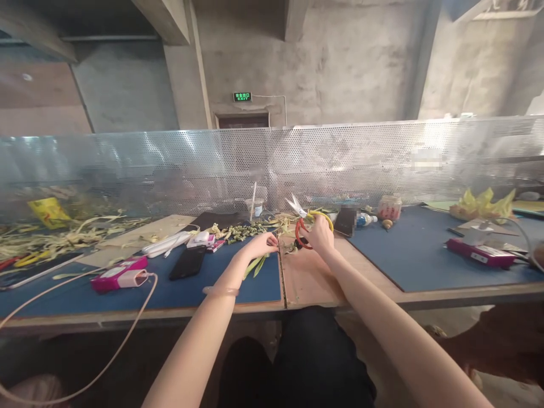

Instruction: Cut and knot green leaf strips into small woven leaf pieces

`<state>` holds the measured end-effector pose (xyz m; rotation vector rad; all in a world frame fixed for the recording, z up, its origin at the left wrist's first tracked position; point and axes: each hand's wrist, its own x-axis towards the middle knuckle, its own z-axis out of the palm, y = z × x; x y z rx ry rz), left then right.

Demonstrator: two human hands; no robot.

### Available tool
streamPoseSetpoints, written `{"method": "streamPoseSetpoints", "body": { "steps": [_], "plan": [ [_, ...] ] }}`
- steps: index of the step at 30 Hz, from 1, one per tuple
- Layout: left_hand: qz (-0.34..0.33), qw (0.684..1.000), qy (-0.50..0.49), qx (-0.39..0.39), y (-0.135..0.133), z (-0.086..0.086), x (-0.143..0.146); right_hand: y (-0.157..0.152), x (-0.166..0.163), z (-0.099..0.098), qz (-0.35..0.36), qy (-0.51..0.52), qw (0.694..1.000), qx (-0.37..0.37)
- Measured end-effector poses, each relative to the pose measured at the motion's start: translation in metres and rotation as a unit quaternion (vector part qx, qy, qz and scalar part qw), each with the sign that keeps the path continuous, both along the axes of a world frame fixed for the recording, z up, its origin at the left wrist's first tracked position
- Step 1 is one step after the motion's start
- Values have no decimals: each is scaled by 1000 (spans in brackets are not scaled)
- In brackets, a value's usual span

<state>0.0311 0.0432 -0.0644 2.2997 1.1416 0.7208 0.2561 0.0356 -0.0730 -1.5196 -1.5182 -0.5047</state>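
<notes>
My left hand is closed in a pinch above the seam between the blue mat and the bare board. Green leaf strips stick out below it, seemingly from its fingers. In my right hand is a pair of scissors with one red and one yellow handle loop. Their blades point up and to the left, slightly apart, away from the left fingers. Leaf scraps lie on the board between my hands. Left of them is a heap of small, knotted-looking green pieces.
A black phone, a pink power strip and its looping cable lie to the left, before piled pale leaf strips. A jar and another pink power strip are right. A perforated metal screen closes the table's back.
</notes>
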Motion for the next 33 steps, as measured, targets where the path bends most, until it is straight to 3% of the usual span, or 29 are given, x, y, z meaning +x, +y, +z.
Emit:
{"method": "streamPoseSetpoints", "body": {
  "steps": [6,13,24,33],
  "plan": [
    [-27,989,102,105,-7,2,9,-7,11,-10,20,-124,992,12],
    [-4,972,165,164,-1,3,6,-8,9,-14,6,-143,989,24],
    [23,966,201,161,15,-1,0,-10,10,-15,12,-139,990,24],
    [58,980,123,144,20,-2,-9,-12,10,-13,14,-127,992,13]
  ]
}}
